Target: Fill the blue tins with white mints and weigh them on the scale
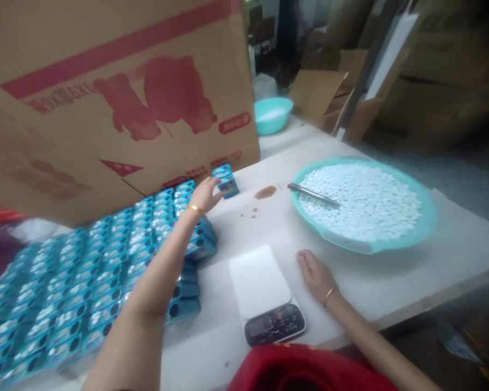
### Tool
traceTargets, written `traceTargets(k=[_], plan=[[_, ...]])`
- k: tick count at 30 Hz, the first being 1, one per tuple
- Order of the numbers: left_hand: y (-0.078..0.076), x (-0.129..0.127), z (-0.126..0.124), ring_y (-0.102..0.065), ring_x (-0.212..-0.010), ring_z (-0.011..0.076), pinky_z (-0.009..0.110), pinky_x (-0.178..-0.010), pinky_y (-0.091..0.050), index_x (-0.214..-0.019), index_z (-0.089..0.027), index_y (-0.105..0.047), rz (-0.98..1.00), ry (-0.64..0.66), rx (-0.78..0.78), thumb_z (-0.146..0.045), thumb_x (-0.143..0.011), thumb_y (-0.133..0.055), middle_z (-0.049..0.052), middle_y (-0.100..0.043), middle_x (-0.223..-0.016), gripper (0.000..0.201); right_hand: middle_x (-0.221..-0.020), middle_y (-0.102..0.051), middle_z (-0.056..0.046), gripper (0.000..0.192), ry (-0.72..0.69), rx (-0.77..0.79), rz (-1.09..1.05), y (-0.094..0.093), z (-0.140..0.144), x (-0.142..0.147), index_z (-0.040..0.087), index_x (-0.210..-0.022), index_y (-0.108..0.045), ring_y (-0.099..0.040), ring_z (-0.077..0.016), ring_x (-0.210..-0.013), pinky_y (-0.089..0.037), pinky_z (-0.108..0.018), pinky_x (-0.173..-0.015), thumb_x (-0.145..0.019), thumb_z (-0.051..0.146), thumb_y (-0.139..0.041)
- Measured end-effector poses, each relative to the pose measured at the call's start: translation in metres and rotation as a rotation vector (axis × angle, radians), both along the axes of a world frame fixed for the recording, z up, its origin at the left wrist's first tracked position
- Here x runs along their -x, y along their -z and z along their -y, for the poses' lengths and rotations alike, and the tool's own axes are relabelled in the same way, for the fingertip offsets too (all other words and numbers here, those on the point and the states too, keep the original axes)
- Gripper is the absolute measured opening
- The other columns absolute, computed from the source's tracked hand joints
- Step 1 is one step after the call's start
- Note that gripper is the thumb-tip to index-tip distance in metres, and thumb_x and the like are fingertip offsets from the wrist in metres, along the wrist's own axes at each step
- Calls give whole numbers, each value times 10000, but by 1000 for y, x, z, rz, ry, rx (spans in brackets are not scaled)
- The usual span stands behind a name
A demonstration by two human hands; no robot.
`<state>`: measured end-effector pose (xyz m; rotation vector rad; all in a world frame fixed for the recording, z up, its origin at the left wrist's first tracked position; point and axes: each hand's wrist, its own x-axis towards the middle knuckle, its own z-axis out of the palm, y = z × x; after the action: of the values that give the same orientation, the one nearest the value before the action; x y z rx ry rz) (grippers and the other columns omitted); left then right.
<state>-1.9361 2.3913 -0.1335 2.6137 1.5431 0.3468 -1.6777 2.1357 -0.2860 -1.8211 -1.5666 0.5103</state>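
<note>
My left hand [207, 195] reaches forward with thumb and fingers apart, at the left side of a small blue box [227, 182]. Whether the fingertips touch that box I cannot tell. Below this hand, packed rows of the same blue boxes [106, 266] cover the left of the table. My right hand [315, 276] rests on the table with its fingers curled; anything inside them is too small to make out. Between my hands lies a white kitchen scale [261, 282] with a dark control panel and a bare plate.
A turquoise basin [427, 217] full of small white pieces [367, 201] stands on the right, a metal-handled tool [313, 194] stuck in it. A large cardboard carton [179, 108] walls off the back left. Behind are another turquoise basin [275, 122] and an opened carton [315, 92].
</note>
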Motion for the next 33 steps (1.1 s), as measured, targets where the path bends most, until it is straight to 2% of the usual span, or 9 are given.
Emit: traceTargets(k=[4,8,11,14,17,21,25,30,33], plan=[[-6,49,76,-549,-913,245,375,-839,-441,-940,-186,-606,-218,146,17,-377,-811,-560,90,-570,-981,235,-866,-672,-104,327,-14,18,-3,3,2,-1,201,-966,-545,-642,-259,-784,-444,-336,-685,-941,409,-293],[19,69,132,-511,-997,329,475,-829,-418,-771,-190,-638,-401,19,-35,-339,-760,-623,136,-556,-1055,149,-866,-666,-108,332,-5,26,-6,0,3,-1,197,-961,-548,-632,-257,-775,-431,-333,-686,-934,415,-299],[24,61,157,-461,-1105,340,515,-883,-388,-736,-204,-636,-377,4,-153,-246,-797,-573,122,-543,-1173,96,-872,-658,-110,314,-7,1,-49,-2,4,-1,195,-946,-540,-619,-247,-780,-427,-329,-707,-928,409,-310],[4,41,182,-527,-1006,281,445,-834,-424,-762,-209,-616,-348,99,-179,-264,-848,-521,101,-574,-1113,140,-826,-632,-89,304,-17,-35,-124,-4,4,-2,193,-907,-533,-593,-227,-757,-419,-323,-717,-920,419,-330],[-17,13,208,-563,-750,196,335,-650,-431,-764,-198,-591,-311,202,-74,-326,-890,-471,85,-583,-936,216,-729,-574,-40,303,29,-32,-333,-9,1,-5,194,-837,-531,-533,-184,-673,-407,-298,-663,-869,473,-418],[-17,-31,226,-566,-698,201,316,-571,-390,-778,-185,-586,-311,323,27,-310,-881,-504,80,-583,-855,181,-633,-503,13,366,182,168,-856,-17,4,-4,180,-770,-520,-432,-111,-504,-323,-236,-468,-719,537,-585],[-8,-58,224,-580,-716,222,326,-584,-398,-848,-167,-585,-338,355,82,-284,-861,-543,88,-605,-841,125,-714,-573,-35,372,208,260,-1069,-27,23,-5,158,-796,-562,-503,-107,-525,-354,-230,-451,-660,489,-663],[-16,-35,223,-594,-817,227,325,-686,-444,-1003,-184,-542,-110,288,21,-463,-819,-597,81,-629,-936,339,-848,-643,-77,217,220,354,-1404,-45,50,-18,159,-825,-643,-621,-153,-747,-495,-255,-629,-680,304,-712],[-13,-7,235,-606,-813,191,295,-697,-456,-1003,-191,-546,141,101,3,-458,-859,-543,58,-638,-930,303,-882,-649,-69,183,240,358,-1415,-50,61,-27,167,-851,-657,-629,-160,-843,-508,-252,-708,-709,272,-708]])
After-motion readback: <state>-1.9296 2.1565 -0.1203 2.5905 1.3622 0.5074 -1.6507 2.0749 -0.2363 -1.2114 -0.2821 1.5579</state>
